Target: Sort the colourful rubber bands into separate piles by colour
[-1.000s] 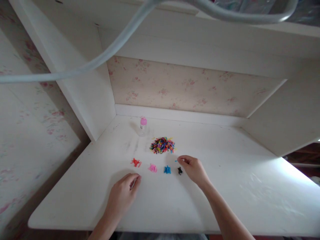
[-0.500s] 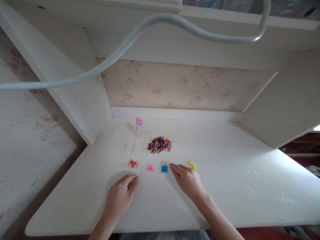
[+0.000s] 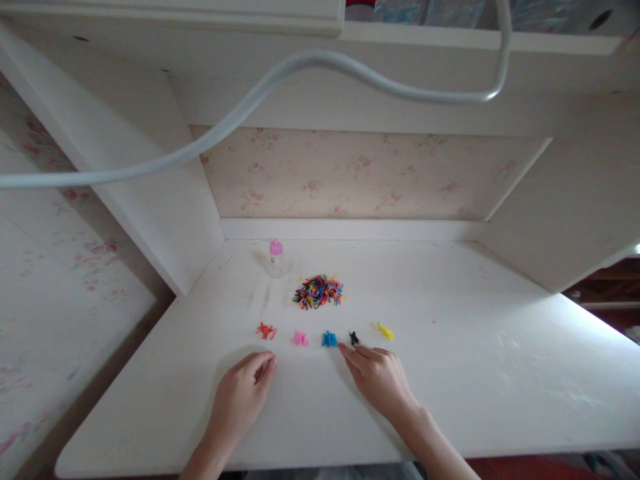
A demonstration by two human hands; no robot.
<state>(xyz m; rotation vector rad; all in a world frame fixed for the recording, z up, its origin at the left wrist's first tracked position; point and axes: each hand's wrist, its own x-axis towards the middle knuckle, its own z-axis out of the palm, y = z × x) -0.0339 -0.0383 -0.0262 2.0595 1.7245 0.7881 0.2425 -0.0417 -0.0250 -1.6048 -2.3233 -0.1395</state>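
A heap of mixed coloured rubber bands (image 3: 318, 291) lies mid-desk. In front of it runs a row of small sorted clusters: red (image 3: 266, 331), pink (image 3: 299, 339), blue (image 3: 329, 339), black (image 3: 354, 338) and yellow (image 3: 383, 331). My right hand (image 3: 376, 377) lies palm down with fingers stretched out, its fingertips just short of the blue and black clusters, and nothing shows in it. My left hand (image 3: 243, 392) rests on the desk below the red and pink clusters, fingers loosely bent and holding nothing that I can see.
A small clear bottle with a pink cap (image 3: 275, 257) stands behind the heap to the left. The white desk (image 3: 475, 373) is boxed in by side panels and a shelf above. A grey hose (image 3: 300, 63) hangs across the top.
My right hand came from beside the mixed heap, pinching a blue band, to the blue cluster, then drew back slightly, uncovering the black cluster. My left hand stayed put.
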